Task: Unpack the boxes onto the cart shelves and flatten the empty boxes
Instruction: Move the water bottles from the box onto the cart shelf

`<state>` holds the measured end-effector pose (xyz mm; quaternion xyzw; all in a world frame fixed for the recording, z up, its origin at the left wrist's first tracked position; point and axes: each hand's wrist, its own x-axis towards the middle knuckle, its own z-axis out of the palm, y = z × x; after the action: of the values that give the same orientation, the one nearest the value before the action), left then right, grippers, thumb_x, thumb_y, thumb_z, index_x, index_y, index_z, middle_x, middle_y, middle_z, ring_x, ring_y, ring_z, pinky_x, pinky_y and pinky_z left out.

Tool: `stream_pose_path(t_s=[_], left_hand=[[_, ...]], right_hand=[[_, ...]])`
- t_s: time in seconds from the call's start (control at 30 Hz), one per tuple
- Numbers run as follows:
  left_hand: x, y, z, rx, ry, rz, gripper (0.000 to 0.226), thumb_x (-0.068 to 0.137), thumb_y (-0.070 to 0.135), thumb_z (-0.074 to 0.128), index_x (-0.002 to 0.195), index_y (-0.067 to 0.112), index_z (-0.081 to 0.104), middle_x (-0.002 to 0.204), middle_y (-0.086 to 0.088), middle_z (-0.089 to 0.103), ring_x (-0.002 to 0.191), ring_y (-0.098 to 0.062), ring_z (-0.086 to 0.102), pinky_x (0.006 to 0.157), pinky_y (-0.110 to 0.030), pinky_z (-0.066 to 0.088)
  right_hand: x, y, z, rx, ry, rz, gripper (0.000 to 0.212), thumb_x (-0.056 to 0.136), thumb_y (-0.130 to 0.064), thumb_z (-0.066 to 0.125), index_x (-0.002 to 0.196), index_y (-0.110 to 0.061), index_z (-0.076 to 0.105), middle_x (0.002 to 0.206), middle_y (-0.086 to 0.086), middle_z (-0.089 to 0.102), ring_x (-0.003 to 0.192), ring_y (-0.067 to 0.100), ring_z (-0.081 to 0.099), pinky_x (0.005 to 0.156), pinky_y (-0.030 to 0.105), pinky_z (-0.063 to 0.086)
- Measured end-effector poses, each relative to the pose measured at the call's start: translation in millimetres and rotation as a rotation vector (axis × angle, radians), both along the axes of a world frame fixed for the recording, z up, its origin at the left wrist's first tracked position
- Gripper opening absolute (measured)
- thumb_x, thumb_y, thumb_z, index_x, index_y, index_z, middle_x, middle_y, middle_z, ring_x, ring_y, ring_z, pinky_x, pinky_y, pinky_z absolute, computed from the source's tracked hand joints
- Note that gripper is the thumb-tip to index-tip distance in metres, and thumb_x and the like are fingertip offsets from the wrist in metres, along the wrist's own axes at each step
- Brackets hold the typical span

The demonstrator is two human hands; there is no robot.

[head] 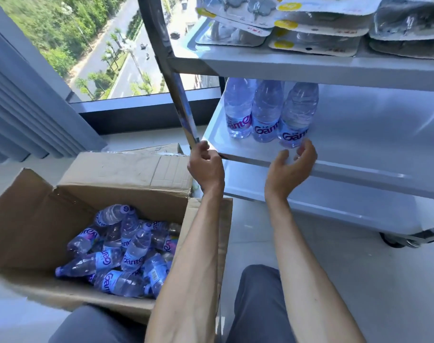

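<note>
Three clear water bottles with blue labels stand upright in a row at the left of the cart's middle shelf [359, 134]; the nearest bottle [299, 115] is at the front. My right hand [291, 168] hovers just in front of that bottle, fingers loosely curved and holding nothing. My left hand [206, 165] grips the front left corner of this shelf beside the metal post [183, 107]. At lower left an open cardboard box [25, 219] holds several of the same bottles [127, 253] lying jumbled.
A second, closed cardboard box [127, 167] sits behind the open one. The top shelf [285, 65] carries stacked blister packs [317, 33]. Below is the bottom shelf [334, 209] with a caster wheel [394, 241]. A window and blinds lie to the left. My knees are at the bottom.
</note>
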<state>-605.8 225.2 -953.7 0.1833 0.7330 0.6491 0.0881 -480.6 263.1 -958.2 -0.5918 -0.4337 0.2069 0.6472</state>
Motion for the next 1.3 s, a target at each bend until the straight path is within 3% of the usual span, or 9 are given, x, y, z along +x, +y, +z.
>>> stream_pose_path(t_s=[0.1,0.2,0.27,0.4,0.53,0.67,0.9,1.07,1.3], left_hand=[[-31,-59,-18,-0.011,0.033,0.091,0.021,0.074,0.008,0.054,0.083,0.018,0.070,0.074,0.005,0.070,0.072,-0.009,0.066,0.070,-0.026,0.053],[-78,-110,-40,-0.130,-0.007,0.228,0.024,0.074,0.004,0.054,0.087,0.011,0.073,0.081,-0.008,0.074,0.081,-0.026,0.069,0.076,-0.029,0.053],[-108,-139,-58,-0.308,-0.055,0.289,0.025,0.078,0.003,0.054,0.093,0.009,0.073,0.091,-0.012,0.074,0.092,-0.032,0.066,0.081,-0.031,0.049],[-152,-192,-100,-0.777,-0.134,0.135,0.030,0.085,0.011,0.057,0.113,0.008,0.067,0.117,-0.018,0.067,0.115,-0.036,0.059,0.093,-0.034,0.045],[-177,-227,-128,-1.027,-0.245,0.007,0.046,0.091,0.023,0.062,0.132,0.004,0.051,0.133,-0.025,0.055,0.125,-0.041,0.052,0.102,-0.042,0.043],[-188,-245,-151,-1.181,-0.206,-0.090,0.059,0.089,0.022,0.064,0.141,0.008,0.040,0.141,-0.022,0.044,0.130,-0.040,0.044,0.104,-0.044,0.041],[-199,-255,-189,-1.218,-0.209,-0.150,0.070,0.086,0.024,0.070,0.144,0.013,0.033,0.142,-0.021,0.043,0.132,-0.040,0.040,0.105,-0.045,0.038],[-207,-246,-200,-1.198,-0.264,-0.138,0.075,0.084,0.030,0.075,0.145,0.014,0.033,0.146,-0.023,0.037,0.136,-0.040,0.032,0.107,-0.051,0.036],[-212,-245,-204,-1.151,-0.323,-0.146,0.079,0.084,0.031,0.076,0.149,0.021,0.031,0.152,-0.018,0.032,0.142,-0.038,0.024,0.111,-0.053,0.032]], right_hand=[[-29,-36,1,-0.018,0.037,0.173,0.023,0.078,0.008,0.048,0.092,0.000,0.064,0.081,0.008,0.070,0.072,0.019,0.064,0.068,0.033,0.050],[-69,-77,-2,-0.120,0.034,0.432,0.022,0.081,0.001,0.046,0.086,-0.008,0.065,0.075,0.004,0.071,0.070,0.020,0.068,0.068,0.023,0.051],[-101,-101,-6,-0.244,0.007,0.644,0.024,0.086,-0.003,0.046,0.091,-0.015,0.065,0.081,0.004,0.072,0.075,0.019,0.070,0.069,0.014,0.052],[-169,-137,-28,-0.595,-0.311,0.994,0.035,0.084,-0.001,0.048,0.110,-0.010,0.069,0.109,0.013,0.071,0.106,0.030,0.064,0.091,0.028,0.048],[-203,-177,-71,-0.882,-0.500,1.004,0.036,0.084,-0.010,0.054,0.118,-0.008,0.066,0.124,0.019,0.064,0.119,0.033,0.057,0.098,0.032,0.044],[-216,-196,-104,-1.156,-0.732,0.975,0.051,0.087,-0.028,0.059,0.134,-0.007,0.053,0.141,0.022,0.048,0.130,0.037,0.047,0.105,0.041,0.041],[-228,-197,-124,-1.111,-0.810,0.940,0.046,0.088,-0.022,0.053,0.132,-0.013,0.048,0.144,0.021,0.040,0.132,0.039,0.041,0.108,0.047,0.035],[-232,-209,-135,-1.044,-0.943,1.037,0.042,0.086,-0.022,0.058,0.126,-0.011,0.057,0.131,0.015,0.058,0.123,0.035,0.054,0.101,0.040,0.045],[-234,-229,-168,-1.120,-1.067,1.200,0.033,0.087,-0.011,0.055,0.119,-0.002,0.060,0.122,0.018,0.064,0.115,0.034,0.061,0.092,0.036,0.051]])
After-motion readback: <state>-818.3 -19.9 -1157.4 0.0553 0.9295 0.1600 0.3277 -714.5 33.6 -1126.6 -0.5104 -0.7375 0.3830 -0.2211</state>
